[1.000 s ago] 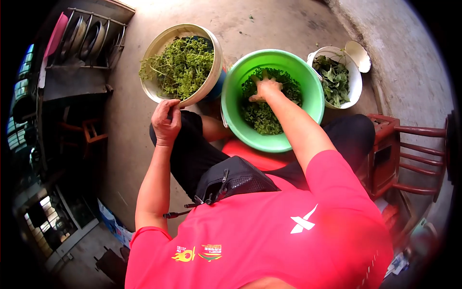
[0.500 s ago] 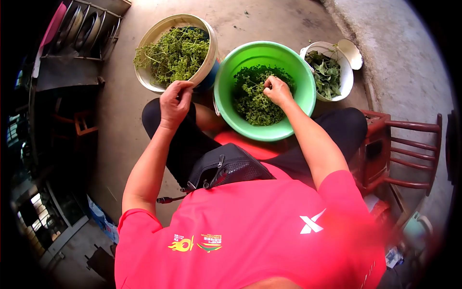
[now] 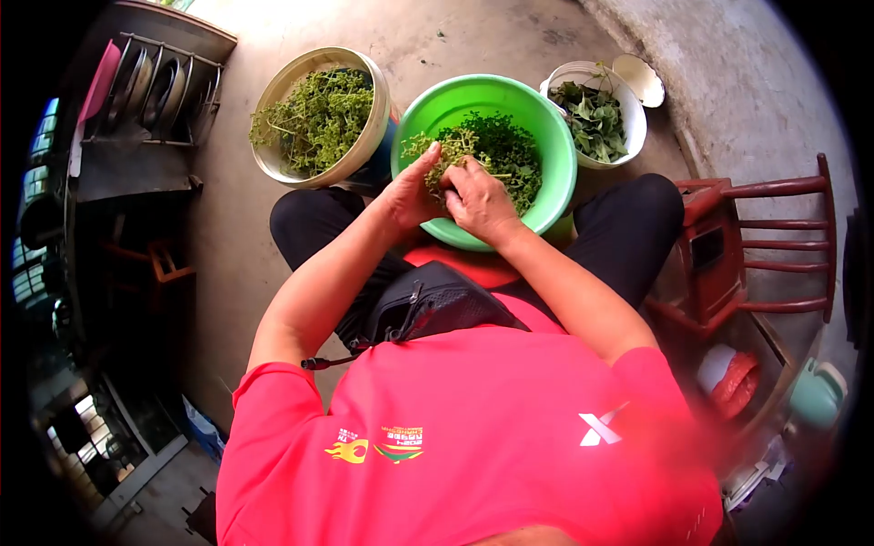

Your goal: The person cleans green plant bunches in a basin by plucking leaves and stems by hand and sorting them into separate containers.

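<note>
Over the near left part of a green tub point(image 3: 563, 182), my left hand point(image 3: 411, 193) is closed round a bunch of green sprigs point(image 3: 452, 150). My right hand point(image 3: 481, 202) pinches the same bunch from the right, its fingers bent. Under the hands, darker green sprigs point(image 3: 510, 150) lie inside the tub. To the left stands a cream bucket point(image 3: 264, 166) heaped with similar light green sprigs point(image 3: 328, 118). A white bucket point(image 3: 635, 127) with broad green leaves point(image 3: 596, 123) is on the right.
A red-brown wooden chair point(image 3: 710, 250) stands at the right, near a pale wall base. At the upper left is a metal rack point(image 3: 173, 141) with pans and a pink basin point(image 3: 100, 84). A white bowl point(image 3: 640, 80) lies beyond the white bucket. A teal container point(image 3: 817, 396) is lower right.
My right hand has lifted a bunch of sprigs from the tub and moved left. My left hand has moved right from beside the cream bucket and now holds the bunch too.
</note>
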The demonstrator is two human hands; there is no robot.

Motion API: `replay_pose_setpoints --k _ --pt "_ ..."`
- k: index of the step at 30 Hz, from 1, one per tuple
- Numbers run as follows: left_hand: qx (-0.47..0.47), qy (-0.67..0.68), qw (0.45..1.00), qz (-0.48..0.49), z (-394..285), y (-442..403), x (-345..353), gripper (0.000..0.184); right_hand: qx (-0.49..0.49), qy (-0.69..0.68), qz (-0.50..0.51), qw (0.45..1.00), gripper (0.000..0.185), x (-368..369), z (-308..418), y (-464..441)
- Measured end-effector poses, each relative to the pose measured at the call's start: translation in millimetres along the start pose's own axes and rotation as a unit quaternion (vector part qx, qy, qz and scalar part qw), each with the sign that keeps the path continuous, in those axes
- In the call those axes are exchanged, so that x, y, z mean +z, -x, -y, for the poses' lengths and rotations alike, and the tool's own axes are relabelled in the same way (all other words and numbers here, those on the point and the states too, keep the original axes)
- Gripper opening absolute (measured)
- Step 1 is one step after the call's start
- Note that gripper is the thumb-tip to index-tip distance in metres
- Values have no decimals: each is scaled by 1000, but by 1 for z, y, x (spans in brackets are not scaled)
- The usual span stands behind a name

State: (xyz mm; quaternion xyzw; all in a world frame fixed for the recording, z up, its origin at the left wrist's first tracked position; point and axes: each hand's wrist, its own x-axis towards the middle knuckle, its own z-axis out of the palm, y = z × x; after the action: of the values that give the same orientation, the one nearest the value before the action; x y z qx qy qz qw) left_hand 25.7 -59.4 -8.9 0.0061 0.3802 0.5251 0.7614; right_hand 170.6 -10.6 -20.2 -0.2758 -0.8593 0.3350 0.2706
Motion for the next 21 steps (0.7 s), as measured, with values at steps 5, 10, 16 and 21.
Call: replay_pose_setpoints --k 5,10,16,21 --pt "41 12 997 -65 7 1 -28 35 -60 -3 50 997 23 -15 17 10" --pt "123 49 989 -66 1 5 -31 39 -54 -152 47 986 21 -43 31 19" --pt "124 62 990 -1 -13 16 -34 49 239 -326 -34 914 13 -56 -13 20" --pt "230 48 972 18 -53 38 -31 38 350 -381 -34 855 14 -55 -34 23"
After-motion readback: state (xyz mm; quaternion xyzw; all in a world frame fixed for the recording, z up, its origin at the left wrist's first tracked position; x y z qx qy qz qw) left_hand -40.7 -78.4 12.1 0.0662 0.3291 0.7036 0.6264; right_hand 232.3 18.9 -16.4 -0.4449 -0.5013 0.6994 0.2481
